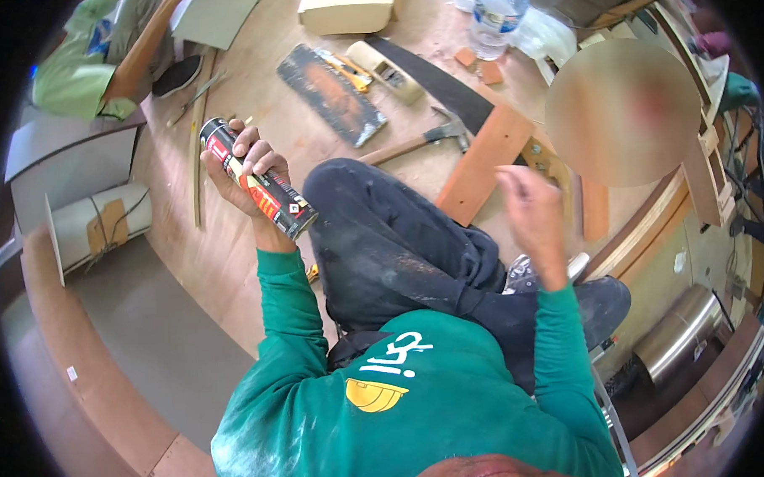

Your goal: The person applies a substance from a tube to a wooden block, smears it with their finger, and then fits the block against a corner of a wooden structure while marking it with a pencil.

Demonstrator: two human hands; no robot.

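Can [260,192] is grasped by left hand [263,158]; right hand [531,206] is half-curled, holding unclear. Present step seems handling the can; next move calls for steady grip.

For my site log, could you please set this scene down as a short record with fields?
Left grip: wrapped around a black can with red markings, held tilted
Right grip: fingers bent, seen beside the reddish-brown board; any contents cannot be made out
Posture: seated, legs folded, dark trousers
Tools on floor: hammer, yellow cutter
Also there: clear bottle with blue cap
Nearby: another person in light green, upper left
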